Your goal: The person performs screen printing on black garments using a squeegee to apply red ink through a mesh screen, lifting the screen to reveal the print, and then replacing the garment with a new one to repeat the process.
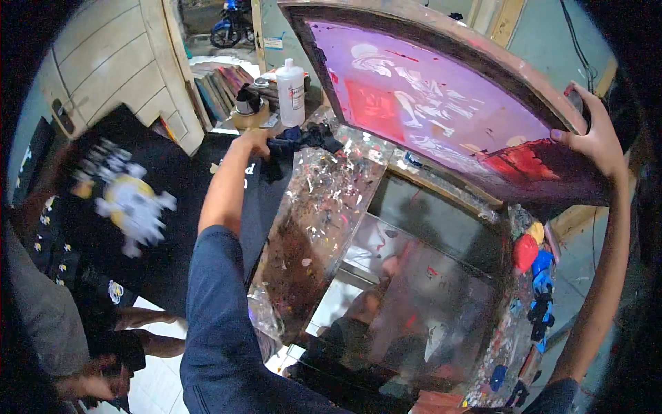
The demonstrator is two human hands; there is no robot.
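— Nearest the lens, what was seen?
— Blue sleeve; the left hand (254,141) was closed on a dark cloth (303,141), upper centre.
— And the screen frame (441,103)?
— Tilted up at upper right, its long axis slanting down rightward, its corner clamped by the right hand (594,141), the nearer one.
— Hidden?
— Fingertips behind the frame; the glass table (414,276) was blurred by reflections.

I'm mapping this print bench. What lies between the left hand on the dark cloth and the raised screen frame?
In the head view, between left hand and screen frame: the dark cloth and the paint-spattered board.
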